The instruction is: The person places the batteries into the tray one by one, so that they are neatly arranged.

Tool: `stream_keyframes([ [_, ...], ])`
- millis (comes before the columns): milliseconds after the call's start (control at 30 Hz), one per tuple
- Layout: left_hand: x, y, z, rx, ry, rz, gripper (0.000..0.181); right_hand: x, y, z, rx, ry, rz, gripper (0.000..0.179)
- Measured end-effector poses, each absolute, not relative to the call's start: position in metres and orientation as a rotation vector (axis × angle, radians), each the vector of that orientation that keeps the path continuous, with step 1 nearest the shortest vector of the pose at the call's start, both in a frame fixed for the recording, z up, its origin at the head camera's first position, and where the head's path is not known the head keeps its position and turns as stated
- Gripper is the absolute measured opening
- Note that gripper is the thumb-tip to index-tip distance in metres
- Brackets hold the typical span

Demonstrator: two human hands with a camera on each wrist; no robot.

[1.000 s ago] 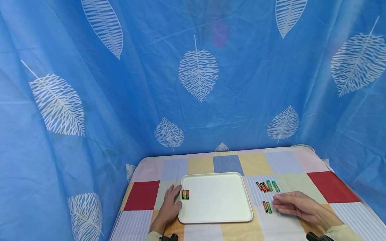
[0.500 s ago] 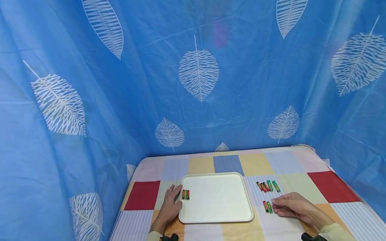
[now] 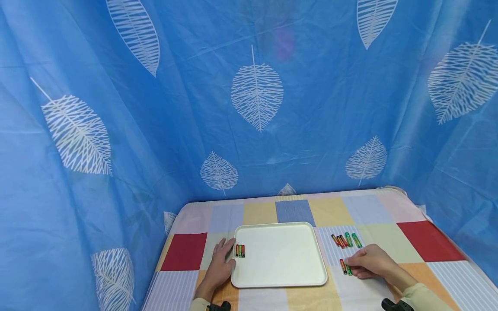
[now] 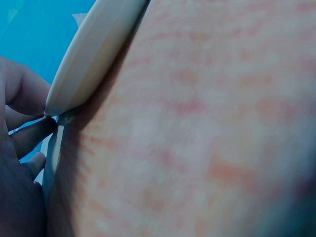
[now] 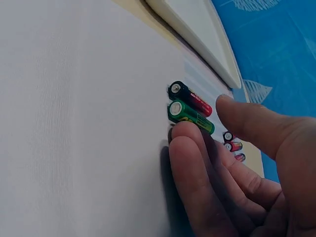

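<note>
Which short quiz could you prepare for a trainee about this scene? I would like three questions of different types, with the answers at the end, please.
1. Multiple choice: how many batteries lie on the white tray? A) two; B) three; C) five.
2. True or false: the left hand is at the edge of the white tray.
3. Fill in the missing word: close to the right hand, a red-and-black battery lies beside a ____ one.

Key:
1: B, lying side by side near the tray's left edge in the head view.
2: true.
3: green.
</note>
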State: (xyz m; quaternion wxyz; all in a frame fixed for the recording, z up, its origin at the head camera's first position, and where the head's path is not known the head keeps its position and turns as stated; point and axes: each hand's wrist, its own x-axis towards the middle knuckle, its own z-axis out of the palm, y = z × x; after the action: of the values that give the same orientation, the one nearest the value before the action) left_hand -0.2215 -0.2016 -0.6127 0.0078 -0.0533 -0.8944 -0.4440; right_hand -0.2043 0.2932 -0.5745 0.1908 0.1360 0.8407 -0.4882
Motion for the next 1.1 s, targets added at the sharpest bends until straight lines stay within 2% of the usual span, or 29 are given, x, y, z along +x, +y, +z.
stream_keyframes([
  [867, -0.221, -0.202, -0.613, -0.163, -2.793, -1.391, 0.072, -0.201, 0.282, -0.564, 0.283, 2.680, -1.019, 0.016],
  [1100, -0.222, -0.203, -0.612, -0.178, -2.785, -1.400, 0.071, -0.203, 0.304, -0.569, 0.267, 2.439, -1.319, 0.013],
])
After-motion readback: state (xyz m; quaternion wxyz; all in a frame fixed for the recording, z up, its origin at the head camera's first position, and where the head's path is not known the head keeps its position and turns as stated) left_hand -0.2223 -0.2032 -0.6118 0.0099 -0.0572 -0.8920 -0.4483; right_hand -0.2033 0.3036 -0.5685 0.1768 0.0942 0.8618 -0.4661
